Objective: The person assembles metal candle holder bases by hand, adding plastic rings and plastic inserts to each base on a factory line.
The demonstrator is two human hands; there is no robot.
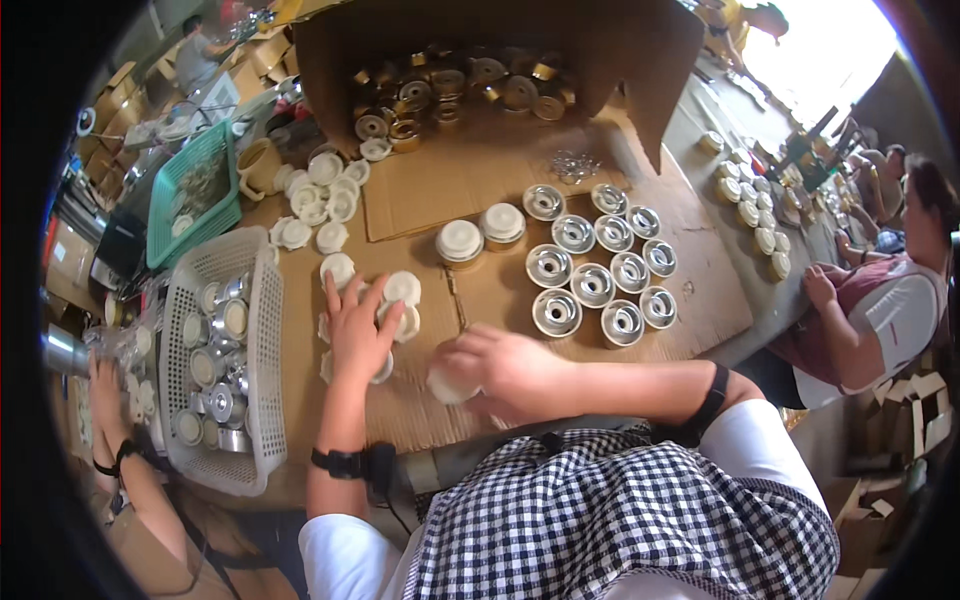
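The left hand [358,330] is lying flat, fingers spread, on a cluster of white lids [402,290] on the cardboard sheet [440,190]. The right hand [500,368] is curling around a white lid [447,385], gripping it with bent fingers just right of the left hand. Beyond the right hand, silver cups [595,270] are sitting in rows, and two capped cups [480,232] are standing nearer the middle. Left of the left hand, a white basket [262,330] is holding metal parts. Another person's hand [105,385] is reaching in beside that basket.

Right hand [505,372] motion-blurred, half hiding white lid [447,386]; grip unclear
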